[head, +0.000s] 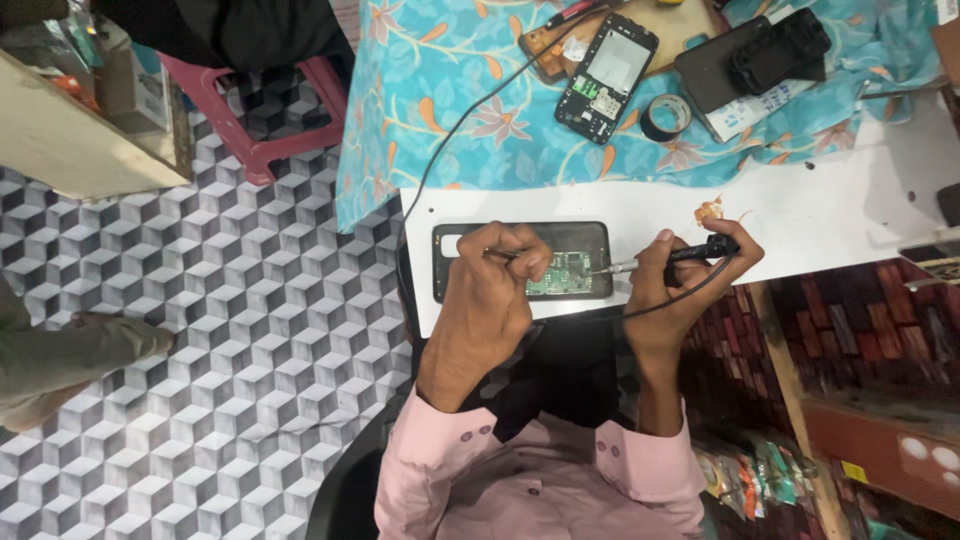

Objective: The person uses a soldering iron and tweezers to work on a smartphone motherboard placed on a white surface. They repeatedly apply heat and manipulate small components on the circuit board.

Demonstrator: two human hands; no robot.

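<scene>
Soldering step, I judge: my left hand (pixel 490 300) rests on the opened phone (pixel 522 261), fingers pinched on thin tweezers (pixel 515 256) held over the green circuit board (pixel 562 272). My right hand (pixel 680 285) has its fingers closed round a black soldering iron (pixel 672 258), tip touching or just at the board's right side; can't tell which. The iron's black cable (pixel 470 110) loops under my right hand and runs up over the blue floral cloth (pixel 440 70) at the far side.

The phone lies flat on the white bench (pixel 820 215), near the front edge, toward the front left corner. Next move calls for a steady tip and a firm tweezer hold, small motion only, I'd say.

Room: bare white bench to the right of my right hand, apart from a small orange smear (pixel 711 209). The front edge is close under both wrists and the left edge just beyond the phone's end, so little slack there. At the far side, on the cloth, a second open phone (pixel 607 77), a tape roll (pixel 665 116) and a black case (pixel 752 60), well apart from my hands.
</scene>
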